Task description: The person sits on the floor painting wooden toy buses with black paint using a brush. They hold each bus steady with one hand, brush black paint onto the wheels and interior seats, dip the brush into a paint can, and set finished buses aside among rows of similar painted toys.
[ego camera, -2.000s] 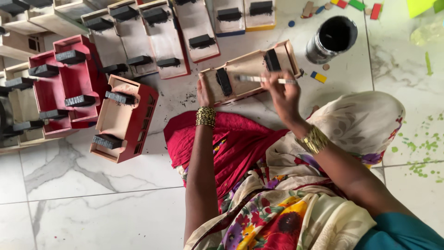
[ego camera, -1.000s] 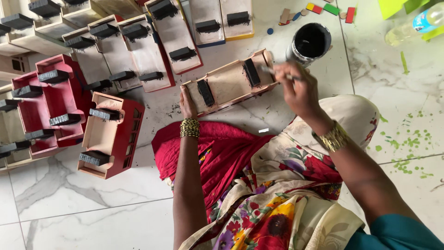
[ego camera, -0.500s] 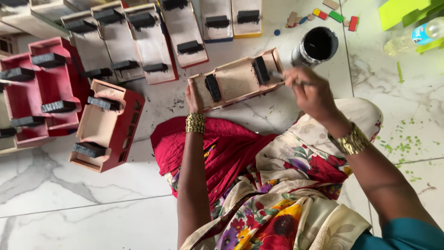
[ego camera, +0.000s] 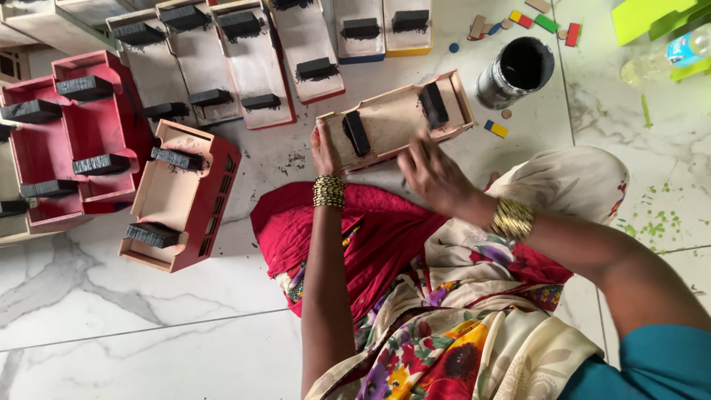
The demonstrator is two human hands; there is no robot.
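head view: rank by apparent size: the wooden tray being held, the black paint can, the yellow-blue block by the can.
1. Wooden tray, steadied by the left hand, with the right hand over its near edge.
2. Black paint can.
3. Yellow-blue block, clearly smallest.

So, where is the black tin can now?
In the head view, the black tin can stands on the floor at upper right, just right of the wooden tray, with small coloured blocks beyond it.

1 black paint tin (ego camera: 516,72); 2 hands; 3 red trays; 1 plastic bottle (ego camera: 666,58)
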